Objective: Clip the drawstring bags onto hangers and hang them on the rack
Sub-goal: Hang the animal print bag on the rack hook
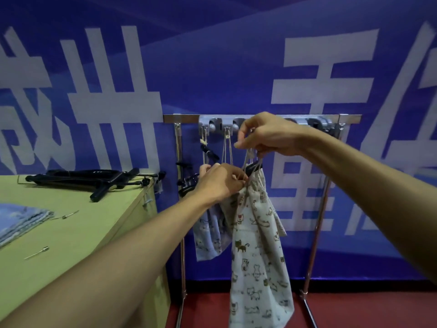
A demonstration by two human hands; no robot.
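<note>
Right hand: the right hand [267, 136] is raised just under the grey hook strip [214, 126] of the rack [179, 118], with thumb and forefinger pinching the pale cords [246, 159].
Left hand: the left hand [220, 183] sits lower, its fingers curled and pinching the gathered mouth of the cat-print drawstring bag [257, 256].
Bag position: it hangs free in front of the rack and below both hands. A black hanger [251, 166] shows at its top, but I cannot tell whether it is clipped on.
Hook status: the right hand covers the hook, so I cannot tell whether the cords are on it.
Main risk: letting go before the loop seats would probably drop the bag to the red floor [354, 311].
Second risk: the cords are thin and doubled. A strand could catch only the hook's tip, or slip out of the pinch.
Crowding: a blue bag [208, 235] hangs just behind, near the left hand. A knock could tangle its strings or dislodge it.
Tilt: pulling on one cord alone would likely leave the hanger crooked.
Counter: spare hangers [94, 178], folded blue cloth [21, 218] and metal pins [39, 252] lie on the counter [99, 228], well apart from the hands.
</note>
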